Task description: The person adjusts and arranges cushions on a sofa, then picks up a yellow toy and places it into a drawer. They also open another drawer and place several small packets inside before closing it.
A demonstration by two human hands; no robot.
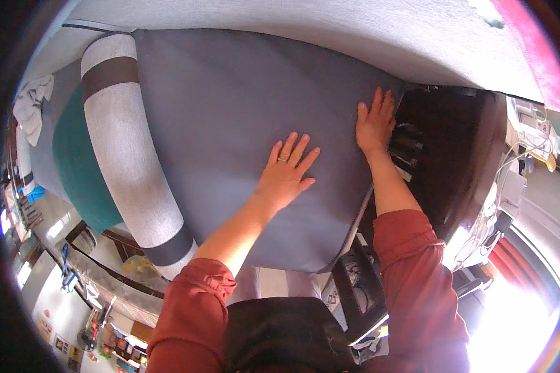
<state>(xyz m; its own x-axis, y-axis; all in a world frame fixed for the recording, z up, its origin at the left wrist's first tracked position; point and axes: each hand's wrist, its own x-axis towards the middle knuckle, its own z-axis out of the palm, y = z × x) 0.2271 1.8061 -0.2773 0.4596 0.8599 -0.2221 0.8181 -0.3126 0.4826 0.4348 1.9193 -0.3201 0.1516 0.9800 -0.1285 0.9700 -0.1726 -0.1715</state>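
Observation:
Palm down, my left hand [287, 175] lies with spread fingers on a grey cushion-like surface [224, 116], a ring on one finger. My right hand [375, 122] rests at the right edge of the same surface, its fingers over the border beside dark furniture. Neither hand grips anything. Left of my hands, a long light-grey bolster [121, 140] with dark bands lies across the grey surface. A green cloth or cushion [81, 163] shows beyond the bolster.
A light fabric-like panel [280, 18] runs along the far side. Dark brown furniture [452, 154] stands at the right, with cables [480, 233] beyond it. A pale crumpled cloth [30, 107] lies at the far left. A black fan [87, 338] is at lower left.

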